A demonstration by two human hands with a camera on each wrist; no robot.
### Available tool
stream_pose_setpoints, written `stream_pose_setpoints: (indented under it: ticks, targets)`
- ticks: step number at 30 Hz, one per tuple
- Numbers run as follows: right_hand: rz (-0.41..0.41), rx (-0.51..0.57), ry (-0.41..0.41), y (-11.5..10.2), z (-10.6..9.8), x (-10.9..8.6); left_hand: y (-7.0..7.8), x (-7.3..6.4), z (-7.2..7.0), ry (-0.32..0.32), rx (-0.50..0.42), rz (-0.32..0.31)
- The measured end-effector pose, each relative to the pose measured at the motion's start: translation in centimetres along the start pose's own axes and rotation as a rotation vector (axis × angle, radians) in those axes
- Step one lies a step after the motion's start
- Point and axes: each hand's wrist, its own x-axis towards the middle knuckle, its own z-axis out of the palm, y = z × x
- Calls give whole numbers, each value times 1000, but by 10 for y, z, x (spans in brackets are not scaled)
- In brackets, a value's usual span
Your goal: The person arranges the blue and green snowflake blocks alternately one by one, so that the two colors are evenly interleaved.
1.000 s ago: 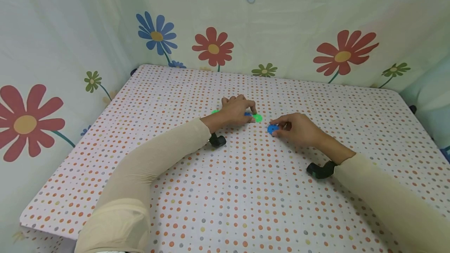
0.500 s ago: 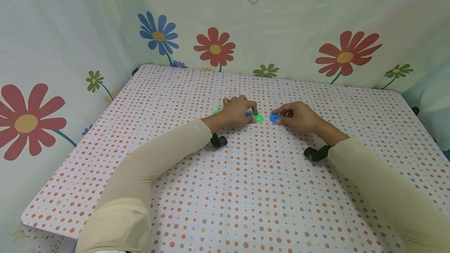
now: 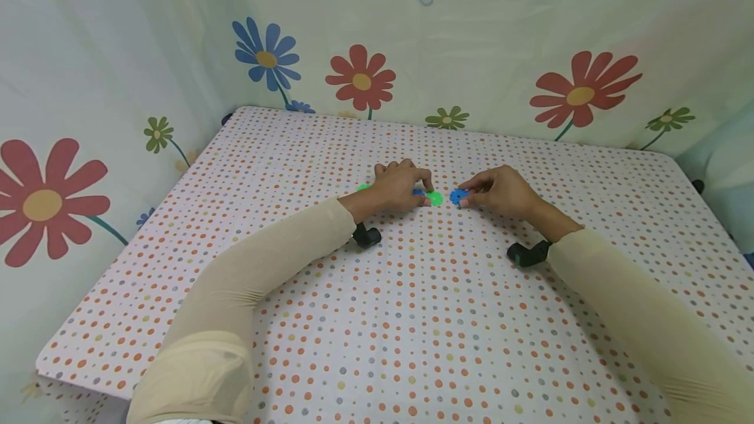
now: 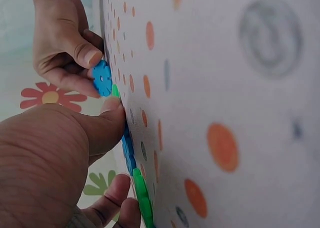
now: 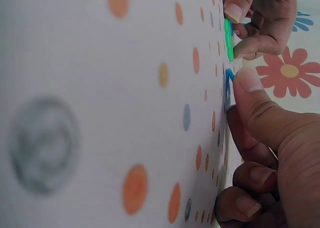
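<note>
My right hand [image 3: 503, 194] pinches a blue notched disc [image 3: 457, 197] between thumb and fingers, a snowflake-like building disc with slots round its rim. In the left wrist view this blue disc [image 4: 102, 78] stands tilted, with a small centre hole. My left hand [image 3: 397, 187] lies over a row of similar discs, thumb and finger gripping the green disc [image 3: 435, 199] at its right end. A gap separates this green disc from the blue one in the head view. Under the left hand a blue stretch [image 4: 128, 148] and another green disc [image 4: 143, 198] follow; the hand partly hides the row.
The discs are on a table with a dotted cloth [image 3: 377, 319]. Behind it hangs a flower-print curtain [image 3: 489, 51]. A black wrist camera mount [image 3: 367, 236] sits below the left wrist, and another black mount [image 3: 528, 254] by the right.
My right hand has moved forward with the blue disc, bringing it level with the row's green end, then slightly left. The left hand has stayed in place.
</note>
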Motion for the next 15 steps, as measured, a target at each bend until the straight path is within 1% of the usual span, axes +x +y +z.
stream_pose_setpoints:
  ticks: [5,9,15]
  targets:
    - [-18,-27,-3,0,1,2,0,-1,0,4,-7,4]
    - [-21,-42,-25,-3,2,2,0,-1,-1,-4,-7,3]
    - [-22,-61,-55,-8,3,2,0,0,0,2,4,4]
